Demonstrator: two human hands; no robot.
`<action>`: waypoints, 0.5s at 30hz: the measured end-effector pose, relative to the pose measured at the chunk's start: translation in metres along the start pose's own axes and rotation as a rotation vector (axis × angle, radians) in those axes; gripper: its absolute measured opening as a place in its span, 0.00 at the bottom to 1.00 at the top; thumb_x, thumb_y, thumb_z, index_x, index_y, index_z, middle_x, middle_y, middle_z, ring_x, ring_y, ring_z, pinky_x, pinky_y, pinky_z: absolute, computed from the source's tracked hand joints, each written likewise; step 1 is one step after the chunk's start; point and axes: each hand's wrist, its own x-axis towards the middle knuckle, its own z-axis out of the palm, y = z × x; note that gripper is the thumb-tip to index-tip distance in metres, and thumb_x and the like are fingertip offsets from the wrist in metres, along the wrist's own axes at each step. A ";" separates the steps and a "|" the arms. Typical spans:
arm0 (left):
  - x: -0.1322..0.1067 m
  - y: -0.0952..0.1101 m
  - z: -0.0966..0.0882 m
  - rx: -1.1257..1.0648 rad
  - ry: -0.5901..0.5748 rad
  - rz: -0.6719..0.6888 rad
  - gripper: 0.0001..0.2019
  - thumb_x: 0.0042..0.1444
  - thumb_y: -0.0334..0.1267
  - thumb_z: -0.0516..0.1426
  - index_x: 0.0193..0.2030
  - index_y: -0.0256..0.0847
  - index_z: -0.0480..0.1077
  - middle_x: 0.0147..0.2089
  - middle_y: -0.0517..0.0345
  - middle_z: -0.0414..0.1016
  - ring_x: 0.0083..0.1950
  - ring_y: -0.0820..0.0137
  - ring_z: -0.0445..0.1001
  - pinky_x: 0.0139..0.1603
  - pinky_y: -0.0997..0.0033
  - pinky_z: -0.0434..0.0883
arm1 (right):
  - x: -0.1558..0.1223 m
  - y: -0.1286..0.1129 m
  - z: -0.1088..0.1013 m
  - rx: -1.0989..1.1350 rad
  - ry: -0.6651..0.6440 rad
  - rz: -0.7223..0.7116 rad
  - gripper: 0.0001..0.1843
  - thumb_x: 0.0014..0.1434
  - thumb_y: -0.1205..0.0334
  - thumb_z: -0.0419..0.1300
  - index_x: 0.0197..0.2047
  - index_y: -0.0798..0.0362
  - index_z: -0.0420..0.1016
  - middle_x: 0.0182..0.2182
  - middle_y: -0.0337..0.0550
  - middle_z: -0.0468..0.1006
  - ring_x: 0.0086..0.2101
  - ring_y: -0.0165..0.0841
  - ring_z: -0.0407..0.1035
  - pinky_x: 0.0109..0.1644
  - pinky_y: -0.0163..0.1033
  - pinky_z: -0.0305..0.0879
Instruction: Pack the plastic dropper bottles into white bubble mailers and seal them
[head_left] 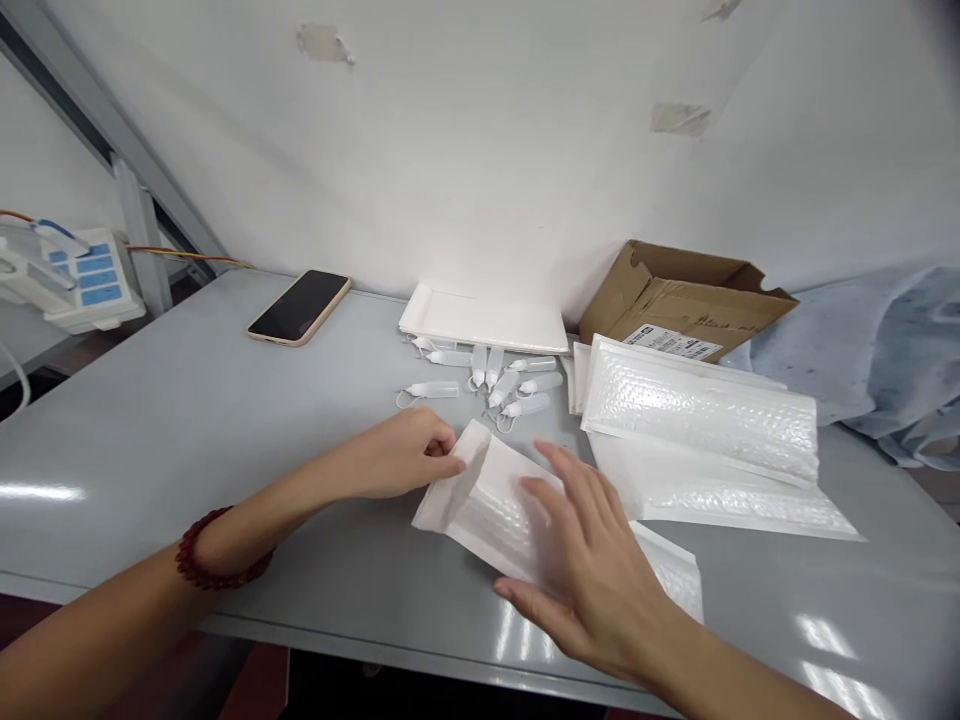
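Observation:
A white bubble mailer (491, 500) lies aslant on the grey table in front of me, its flap end toward my left. My left hand (397, 455) pinches the flap's edge between thumb and bent fingers. Over the mailer's middle is my right hand (600, 560), fingers spread; it hides part of the mailer, and I cannot tell whether the fingertips touch it. Just beyond lie several small clear squeeze bottles (437, 389) with white tips and looped caps, loosely scattered.
More bubble mailers (705, 410) are piled at the right, before an open cardboard box (675, 310). Flat white mailers (484, 318) rest against the wall. A phone (300, 306) lies back left, pale blue cloth (885, 345) far right. A white wired device (97, 280) stands beyond the left edge.

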 end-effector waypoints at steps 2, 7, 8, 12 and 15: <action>0.003 -0.002 0.003 0.000 0.045 0.005 0.17 0.55 0.41 0.52 0.21 0.40 0.50 0.21 0.67 0.47 0.22 0.77 0.47 0.21 0.73 0.46 | 0.002 0.000 -0.001 -0.037 -0.126 -0.135 0.32 0.62 0.44 0.51 0.59 0.63 0.60 0.62 0.65 0.60 0.60 0.59 0.53 0.52 0.66 0.62; 0.005 -0.002 0.006 0.045 0.117 0.022 0.15 0.54 0.39 0.52 0.20 0.39 0.51 0.19 0.67 0.49 0.22 0.77 0.48 0.21 0.74 0.47 | 0.004 0.000 0.002 -0.068 -0.326 -0.191 0.40 0.64 0.40 0.46 0.65 0.65 0.55 0.64 0.59 0.58 0.62 0.56 0.52 0.55 0.65 0.62; 0.004 -0.001 0.007 0.046 0.135 0.024 0.15 0.54 0.39 0.52 0.20 0.39 0.52 0.19 0.67 0.50 0.22 0.77 0.49 0.21 0.74 0.48 | 0.005 0.001 0.002 -0.058 -0.345 -0.183 0.40 0.63 0.39 0.46 0.65 0.65 0.54 0.64 0.59 0.57 0.62 0.56 0.52 0.55 0.64 0.62; 0.001 0.005 0.007 -0.036 0.131 0.044 0.14 0.57 0.42 0.50 0.23 0.38 0.64 0.21 0.64 0.64 0.23 0.76 0.60 0.23 0.75 0.56 | 0.006 0.001 0.002 -0.018 -0.382 -0.163 0.41 0.62 0.39 0.47 0.67 0.62 0.52 0.65 0.58 0.54 0.63 0.56 0.50 0.55 0.64 0.62; -0.001 0.007 0.009 -0.050 0.033 0.079 0.18 0.60 0.41 0.47 0.23 0.37 0.67 0.23 0.61 0.70 0.25 0.74 0.66 0.25 0.75 0.60 | 0.006 0.001 0.002 -0.003 -0.397 -0.158 0.41 0.61 0.41 0.51 0.67 0.62 0.52 0.66 0.58 0.53 0.63 0.57 0.48 0.55 0.65 0.61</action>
